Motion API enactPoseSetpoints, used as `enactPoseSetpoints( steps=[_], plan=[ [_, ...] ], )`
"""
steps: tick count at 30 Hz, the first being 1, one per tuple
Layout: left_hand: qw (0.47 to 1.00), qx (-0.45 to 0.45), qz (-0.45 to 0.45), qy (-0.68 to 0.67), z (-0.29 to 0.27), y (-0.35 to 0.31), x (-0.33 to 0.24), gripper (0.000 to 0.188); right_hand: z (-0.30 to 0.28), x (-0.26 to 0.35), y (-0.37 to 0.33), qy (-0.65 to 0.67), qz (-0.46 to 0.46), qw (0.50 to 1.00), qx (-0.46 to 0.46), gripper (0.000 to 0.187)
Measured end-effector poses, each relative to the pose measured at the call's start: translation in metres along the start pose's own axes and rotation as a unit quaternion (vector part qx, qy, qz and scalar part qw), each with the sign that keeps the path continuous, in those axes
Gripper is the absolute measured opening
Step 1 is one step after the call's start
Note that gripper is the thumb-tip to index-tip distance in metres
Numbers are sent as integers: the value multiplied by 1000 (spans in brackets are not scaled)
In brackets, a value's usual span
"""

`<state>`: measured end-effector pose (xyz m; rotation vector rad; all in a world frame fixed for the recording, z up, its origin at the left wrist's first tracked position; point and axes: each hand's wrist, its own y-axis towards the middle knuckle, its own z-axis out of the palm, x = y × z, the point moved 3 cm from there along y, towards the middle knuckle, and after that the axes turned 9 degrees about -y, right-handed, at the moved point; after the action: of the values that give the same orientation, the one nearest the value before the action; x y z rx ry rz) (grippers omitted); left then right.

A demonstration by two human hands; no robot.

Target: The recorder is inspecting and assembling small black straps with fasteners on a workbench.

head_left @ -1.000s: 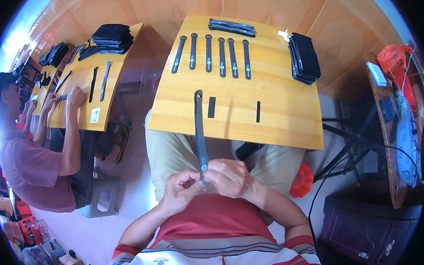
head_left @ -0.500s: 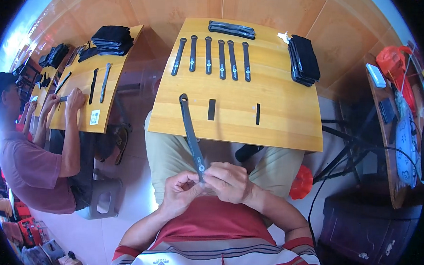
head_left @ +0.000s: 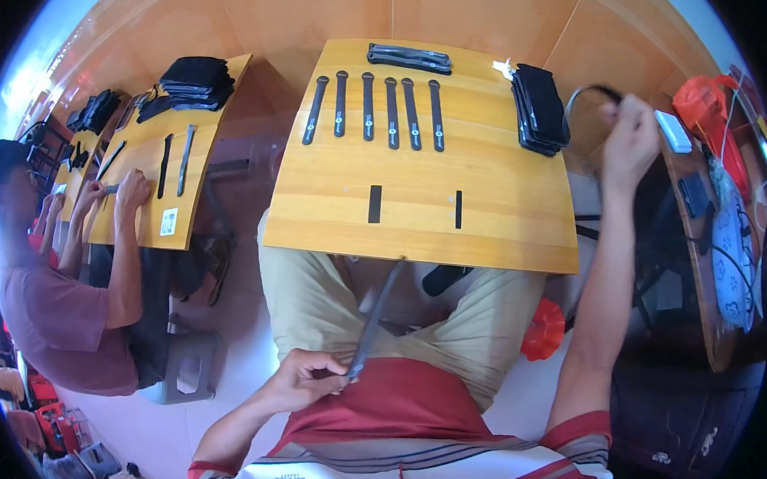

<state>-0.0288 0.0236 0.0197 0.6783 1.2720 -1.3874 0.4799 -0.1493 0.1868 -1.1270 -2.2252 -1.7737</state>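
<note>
Thumb and fingers of the left hand, at the lower centre of the frame, are pinched together on the near end of a grey strap, which slants up over the lap toward the table's edge. At the upper right, the right hand is raised beside the table, its fingers curled closed and apparently gripping one end of a dark strip that bows out toward the pile; blur hides its exact hold. Work seems to be partway along: six straps lie side by side in a row at the upper centre, their printed ends nearest the person, and look finished with for now, though I cannot tell whether anything remains to be done to them. Above that row lies a bundle of straps, and a black pile at the table's upper right suggests plenty is left. The strap in the left hand is not yet laid down. Two dark bars mark the table's lower half; whether they are slots or flat pieces is unclear.
</note>
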Motion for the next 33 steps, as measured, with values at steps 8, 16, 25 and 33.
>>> enactPoseSetpoints(
  steps=[8,16,25,33],
  plan=[
    [996,-54,-3,-73,-12,-1,8,9,24,26,27,-67,-128,988,45,21],
    [995,-78,11,-61,-10,6,4,8,69,8,-29,-38,-138,985,99,12],
    [991,-81,5,-108,-9,11,8,7,94,-6,-77,-82,-275,946,149,7],
    [992,-71,24,-97,-6,17,9,6,125,-13,-151,-115,-308,899,290,11]
  ],
)
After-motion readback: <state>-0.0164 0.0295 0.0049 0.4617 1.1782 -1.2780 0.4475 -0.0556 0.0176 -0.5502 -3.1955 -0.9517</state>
